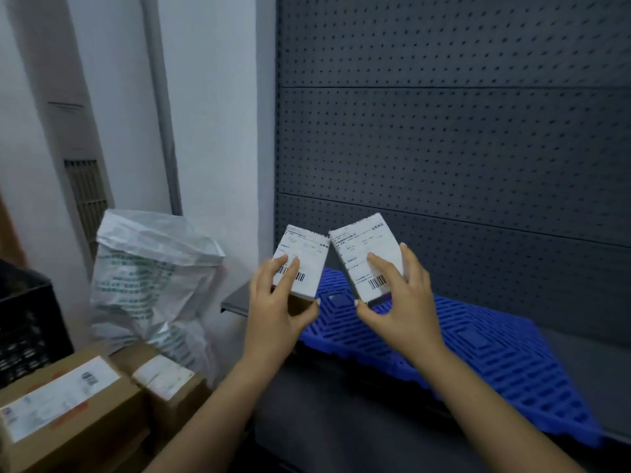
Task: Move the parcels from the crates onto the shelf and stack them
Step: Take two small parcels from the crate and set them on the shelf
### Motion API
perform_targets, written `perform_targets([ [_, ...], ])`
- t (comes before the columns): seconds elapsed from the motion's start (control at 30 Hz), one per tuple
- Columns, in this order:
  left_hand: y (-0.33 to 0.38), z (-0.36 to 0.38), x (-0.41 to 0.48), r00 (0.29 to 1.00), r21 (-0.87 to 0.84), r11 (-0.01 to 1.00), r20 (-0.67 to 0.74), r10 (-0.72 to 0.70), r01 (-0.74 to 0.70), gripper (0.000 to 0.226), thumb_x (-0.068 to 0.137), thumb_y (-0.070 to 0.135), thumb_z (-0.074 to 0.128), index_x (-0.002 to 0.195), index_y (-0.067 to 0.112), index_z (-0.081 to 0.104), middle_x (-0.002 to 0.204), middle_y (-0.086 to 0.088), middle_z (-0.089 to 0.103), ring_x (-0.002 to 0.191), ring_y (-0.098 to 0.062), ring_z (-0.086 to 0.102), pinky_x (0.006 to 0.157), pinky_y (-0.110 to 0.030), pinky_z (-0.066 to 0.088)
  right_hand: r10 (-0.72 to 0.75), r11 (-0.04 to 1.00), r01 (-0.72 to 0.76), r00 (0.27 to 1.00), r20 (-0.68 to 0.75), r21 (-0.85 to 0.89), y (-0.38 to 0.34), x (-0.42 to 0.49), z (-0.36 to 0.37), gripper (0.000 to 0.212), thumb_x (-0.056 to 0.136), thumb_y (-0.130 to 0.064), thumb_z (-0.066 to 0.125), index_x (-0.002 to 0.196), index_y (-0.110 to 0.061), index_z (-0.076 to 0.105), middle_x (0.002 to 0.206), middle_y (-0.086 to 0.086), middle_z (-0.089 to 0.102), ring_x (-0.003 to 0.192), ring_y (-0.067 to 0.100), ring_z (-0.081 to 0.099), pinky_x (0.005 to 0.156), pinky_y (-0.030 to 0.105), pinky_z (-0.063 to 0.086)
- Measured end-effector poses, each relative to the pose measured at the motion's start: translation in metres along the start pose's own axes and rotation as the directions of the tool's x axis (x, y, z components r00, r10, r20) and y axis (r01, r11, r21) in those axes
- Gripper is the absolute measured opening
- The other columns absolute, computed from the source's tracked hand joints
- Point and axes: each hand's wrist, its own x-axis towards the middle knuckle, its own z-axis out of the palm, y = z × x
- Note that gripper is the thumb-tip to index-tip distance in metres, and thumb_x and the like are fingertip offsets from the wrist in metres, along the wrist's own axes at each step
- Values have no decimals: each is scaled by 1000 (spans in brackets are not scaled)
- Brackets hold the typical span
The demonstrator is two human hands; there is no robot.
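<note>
At the far left stands a black crate (27, 322), with two labelled cardboard boxes (68, 404) beside it and a white sack (150, 278) against the wall. The left hand (276, 312) pinches a small labelled parcel (304, 254), fingers on the label and thumb at its lower edge. The right hand (399, 312) grips a second parcel (362, 247) likewise. Both parcels are held in the air, upper corners close together, above the blue grid mat (495, 363) lying on the grey shelf (239, 298) before the pegboard (444, 131).

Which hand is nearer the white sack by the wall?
Left. The left hand is just right of the white sack; the right hand is farther right, over the blue pallet.
</note>
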Motion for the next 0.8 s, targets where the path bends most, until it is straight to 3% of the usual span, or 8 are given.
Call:
perform_targets([
  [0.33,-25,132,26,978,-63,993,191,-84,98,68,78,28,79,138,14,50,143,-2,40,139,-25,27,107,-35,32,219,975,-217,975,33,-43,96,42,29,71,74,-47,72,138,-40,42,156,-2,13,139,20,14,110,44,30],
  [0.6,-51,159,30,926,-52,981,344,-157,186,66,82,36,72,140,21,45,147,5,33,137,-14,21,109,-34,32,343,939,-339,926,156,-55,124,51,49,72,73,-52,70,138,-39,43,151,0,22,136,21,19,109,42,31],
  [0.8,-76,158,38,890,-6,986,430,-149,168,65,81,44,69,138,26,44,144,7,35,133,-16,27,107,-36,33,375,926,-373,893,250,-57,134,60,60,72,73,-50,72,137,-38,43,149,-1,24,136,21,22,109,40,31],
])
